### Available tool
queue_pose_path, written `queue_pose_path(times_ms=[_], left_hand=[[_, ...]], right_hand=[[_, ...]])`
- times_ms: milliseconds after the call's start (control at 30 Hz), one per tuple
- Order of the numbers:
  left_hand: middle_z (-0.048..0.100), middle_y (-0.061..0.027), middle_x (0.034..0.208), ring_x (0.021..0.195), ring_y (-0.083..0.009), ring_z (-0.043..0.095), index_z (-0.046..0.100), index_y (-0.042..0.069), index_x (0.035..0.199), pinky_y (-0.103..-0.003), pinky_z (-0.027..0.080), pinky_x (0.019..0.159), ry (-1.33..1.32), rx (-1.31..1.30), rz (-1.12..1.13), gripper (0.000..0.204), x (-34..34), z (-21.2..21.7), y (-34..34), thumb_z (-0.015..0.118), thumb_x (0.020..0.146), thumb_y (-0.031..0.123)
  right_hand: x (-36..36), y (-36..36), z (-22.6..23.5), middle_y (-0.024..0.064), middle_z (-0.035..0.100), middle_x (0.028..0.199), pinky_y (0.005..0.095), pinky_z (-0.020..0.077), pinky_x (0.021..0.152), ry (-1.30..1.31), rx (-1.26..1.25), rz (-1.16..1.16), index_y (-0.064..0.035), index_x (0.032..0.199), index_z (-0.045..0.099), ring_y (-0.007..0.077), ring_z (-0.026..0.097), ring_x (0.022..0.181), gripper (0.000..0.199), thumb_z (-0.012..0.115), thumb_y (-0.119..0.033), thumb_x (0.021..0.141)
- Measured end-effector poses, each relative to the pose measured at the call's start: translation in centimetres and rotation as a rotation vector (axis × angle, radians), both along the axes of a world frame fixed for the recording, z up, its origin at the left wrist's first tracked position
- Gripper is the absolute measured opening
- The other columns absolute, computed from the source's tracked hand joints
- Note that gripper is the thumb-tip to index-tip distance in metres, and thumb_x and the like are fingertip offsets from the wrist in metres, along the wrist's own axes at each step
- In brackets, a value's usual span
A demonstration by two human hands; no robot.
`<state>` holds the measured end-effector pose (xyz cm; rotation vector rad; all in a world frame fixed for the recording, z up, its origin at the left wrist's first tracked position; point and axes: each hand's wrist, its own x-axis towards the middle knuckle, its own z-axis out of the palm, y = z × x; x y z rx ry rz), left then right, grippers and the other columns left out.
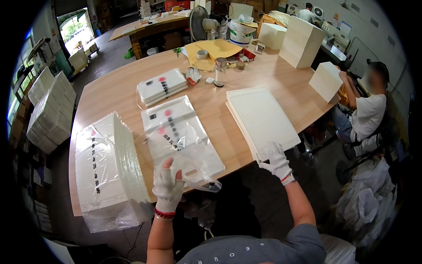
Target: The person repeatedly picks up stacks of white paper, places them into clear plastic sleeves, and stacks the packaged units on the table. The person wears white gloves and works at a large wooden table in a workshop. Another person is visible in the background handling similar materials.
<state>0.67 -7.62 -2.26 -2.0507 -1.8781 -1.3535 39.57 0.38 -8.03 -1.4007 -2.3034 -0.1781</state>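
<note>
My left hand [168,185], in a white knit glove with bare fingertips, is beside the mouth of a clear printed plastic bag [182,132]. Its thumb and forefinger stand apart, and nothing shows in its grasp. This bag lies flat on similar bags, its handle end loose and crumpled toward me. At the right, my gloved right hand [278,163] grips the near corner of a stack of white paper sheets [261,116], fingers on top and thumb at the front edge. The sheets lie slightly uneven on the table. The fingers' undersides are hidden.
A tall plastic-wrapped paper stack [101,163] stands at the left edge of the wooden table [118,97]. Farther back are folded bags [162,86], a glass jar [220,72], yellow paper [215,48] and white blocks [301,42]. A seated person [369,105] handles another block at the right.
</note>
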Motion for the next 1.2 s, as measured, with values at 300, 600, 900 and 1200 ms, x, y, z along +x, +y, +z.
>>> queue_pose_path(times_ms=[300, 600, 900, 1200], left_hand=[[0.060, -0.0161, 0.108, 0.109, -0.0328, 0.055, 0.050, 0.000, 0.116, -0.038, 0.041, 0.095, -0.072, 0.003, 0.053, 0.042, 1.5, 1.1, -5.5, 0.059, 0.076, -0.007], [0.064, -0.0101, 0.087, 0.082, -0.0322, 0.063, 0.057, 0.007, 0.101, -0.044, 0.049, 0.084, -0.046, -0.002, -0.461, 0.036, 6.1, 1.9, -7.1, 0.062, 0.067, -0.004], [0.053, -0.0085, 0.120, 0.108, -0.0206, 0.052, 0.044, 0.004, 0.123, -0.035, 0.042, 0.090, -1.847, -1.062, -0.798, 0.046, 16.6, -7.1, 1.1, 0.043, 0.094, 0.039], [0.046, -0.0108, 0.127, 0.110, -0.0198, 0.047, 0.030, 0.003, 0.138, -0.031, 0.039, 0.094, -0.825, -1.135, -0.791, 0.061, 11.0, -6.0, -0.8, 0.050, 0.081, 0.010]], right_hand=[[1.3, 2.8, -1.4, 0.0100, 0.052, 0.113, 0.0421, 0.0388, 0.094, 0.095, -0.130, 0.137, -0.0096, 0.102, 0.055, 0.0331, 0.045, 0.111, 0.056, 0.079, -0.031, 0.056], [2.5, 4.0, -2.0, 0.0136, 0.060, 0.103, 0.0397, 0.0480, 0.080, 0.233, -0.045, 0.153, -0.0055, 0.104, 0.055, 0.0331, 0.057, 0.096, 0.047, 0.071, -0.034, 0.071], [-2.5, -3.2, 4.5, 0.0062, 0.057, 0.068, 0.0404, 0.0465, 0.051, 0.050, 0.165, 0.136, -0.0133, 0.081, 0.058, 0.0267, 0.057, 0.060, 0.010, 0.060, -0.023, 0.080], [4.3, -6.9, -4.6, 0.0074, 0.060, 0.092, 0.0299, 0.0510, 0.068, -4.038, 2.405, 0.122, -0.0007, 0.102, 0.057, 0.0153, 0.059, 0.080, 0.031, 0.050, -0.028, 0.091]])
